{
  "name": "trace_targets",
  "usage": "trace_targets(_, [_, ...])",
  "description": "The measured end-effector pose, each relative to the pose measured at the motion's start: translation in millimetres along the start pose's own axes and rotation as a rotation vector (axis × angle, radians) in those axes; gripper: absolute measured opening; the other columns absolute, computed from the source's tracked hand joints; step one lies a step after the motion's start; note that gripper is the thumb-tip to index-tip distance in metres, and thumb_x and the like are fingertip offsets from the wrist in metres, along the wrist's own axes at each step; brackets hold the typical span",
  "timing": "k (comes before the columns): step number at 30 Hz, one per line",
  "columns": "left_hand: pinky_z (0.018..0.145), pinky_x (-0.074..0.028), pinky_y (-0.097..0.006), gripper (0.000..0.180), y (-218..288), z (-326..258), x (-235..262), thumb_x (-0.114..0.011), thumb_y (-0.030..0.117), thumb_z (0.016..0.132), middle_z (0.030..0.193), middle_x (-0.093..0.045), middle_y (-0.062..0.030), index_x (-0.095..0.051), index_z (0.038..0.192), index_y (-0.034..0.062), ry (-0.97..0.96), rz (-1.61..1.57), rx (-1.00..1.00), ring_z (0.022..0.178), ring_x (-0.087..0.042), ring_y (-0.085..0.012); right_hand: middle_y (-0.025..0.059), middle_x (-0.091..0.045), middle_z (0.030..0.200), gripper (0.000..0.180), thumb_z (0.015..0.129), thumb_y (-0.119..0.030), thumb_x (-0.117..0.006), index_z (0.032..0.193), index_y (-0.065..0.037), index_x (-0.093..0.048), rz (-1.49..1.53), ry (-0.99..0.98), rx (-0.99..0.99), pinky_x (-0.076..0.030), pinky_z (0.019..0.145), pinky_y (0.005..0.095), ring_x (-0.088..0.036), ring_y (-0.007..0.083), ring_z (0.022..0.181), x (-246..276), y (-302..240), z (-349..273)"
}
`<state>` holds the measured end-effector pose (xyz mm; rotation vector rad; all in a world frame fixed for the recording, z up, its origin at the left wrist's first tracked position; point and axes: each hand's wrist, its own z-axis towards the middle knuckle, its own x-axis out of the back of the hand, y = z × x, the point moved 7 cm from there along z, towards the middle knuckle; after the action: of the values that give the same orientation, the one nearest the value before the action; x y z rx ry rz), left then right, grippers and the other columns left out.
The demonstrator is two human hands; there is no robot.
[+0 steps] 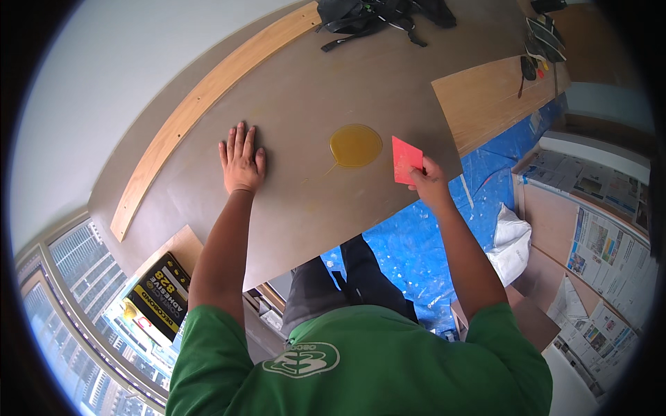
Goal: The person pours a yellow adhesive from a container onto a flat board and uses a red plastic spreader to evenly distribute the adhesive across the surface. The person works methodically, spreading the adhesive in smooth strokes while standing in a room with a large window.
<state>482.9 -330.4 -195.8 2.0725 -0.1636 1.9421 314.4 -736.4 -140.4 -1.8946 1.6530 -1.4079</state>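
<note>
My left hand [241, 161] lies flat on a large grey-brown sheet [291, 222], its fingers stretched toward the far side. To its right on the sheet is a round puddle of amber glue [356, 145], with a thin trail running toward me. My right hand [430, 182] pinches a flat red spreader card [406, 161] by its lower right side. The card is held just right of the puddle, near the sheet's right edge, and apart from the glue. Whether the card touches the sheet I cannot tell.
A long wooden strip [208, 93] lies along the sheet's far left side. A black bag [378, 17] sits at the back. Right are a plywood piece [492, 100] with tools, blue floor sheeting [388, 239] and a white sack [510, 239]. An adhesive tin [158, 297] stands by the window.
</note>
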Motion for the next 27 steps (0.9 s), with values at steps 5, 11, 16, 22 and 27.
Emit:
trace_targets(5, [0.127, -0.008, -0.045, 0.058, -10.3, -5.7, -2.3, -0.041, 0.038, 0.100, 0.166, -0.023, 0.0029, -0.033, 0.156, 0.0255, -0.005, 0.042, 0.032, 0.153, -0.018, -0.0203, 0.0209, -0.067, 0.096, 0.021, 0.094, -0.021, -0.056, 0.099, -0.003, -0.064, -0.376, 0.090, 0.146, -0.051, 0.076, 0.0476, -0.063, 0.0428, 0.088, -25.4, -54.4, 7.9])
trace_targets(11, [0.127, -0.008, -0.045, 0.058, -3.8, -1.9, -0.1, -0.040, 0.039, 0.100, 0.166, -0.022, 0.0040, -0.033, 0.156, 0.0267, -0.020, 0.022, 0.034, 0.153, -0.017, -0.0191, 0.0210, -0.068, 0.093, 0.020, 0.092, -0.019, -0.055, 0.093, -0.002, -0.064, -0.688, 0.153, 0.139, -0.052, 0.079, 0.0507, -0.064, 0.0440, 0.089, -30.7, -47.6, 37.3])
trace_targets(16, [0.126, -0.010, -0.045, 0.056, -4.1, -1.2, 3.4, -0.042, 0.037, 0.100, 0.165, -0.024, 0.0035, -0.034, 0.155, 0.0262, -0.024, 0.012, 0.044, 0.153, -0.019, -0.0193, 0.0234, -0.068, 0.092, 0.019, 0.089, -0.017, -0.057, 0.090, 0.001, -0.064, -0.685, 0.114, 0.192, -0.054, 0.078, 0.0500, -0.065, 0.0427, 0.088, -83.6, -74.1, 34.0])
trace_targets(22, [0.126, -0.008, -0.046, 0.055, -8.8, -2.3, 0.0, -0.037, 0.037, 0.102, 0.166, -0.023, 0.0042, -0.033, 0.155, 0.0271, -0.008, 0.009, 0.039, 0.153, -0.018, -0.0191, 0.0224, -0.068, 0.090, 0.019, 0.090, -0.016, -0.057, 0.086, 0.002, -0.063, -0.600, 0.080, 0.239, -0.054, 0.077, 0.0480, -0.066, 0.0407, 0.083, -147.8, -115.4, 29.6])
trace_targets(27, [0.126, -0.008, -0.047, 0.053, -8.2, -1.2, -0.6, -0.035, 0.038, 0.103, 0.166, -0.023, 0.0042, -0.034, 0.155, 0.0274, -0.009, -0.001, 0.036, 0.153, -0.019, -0.0190, 0.0188, -0.068, 0.081, 0.019, 0.094, -0.013, -0.053, 0.087, 0.004, -0.061, -0.104, -0.224, 0.020, -0.055, 0.058, 0.0378, -0.069, 0.0268, 0.067, -184.6, -123.0, 43.2])
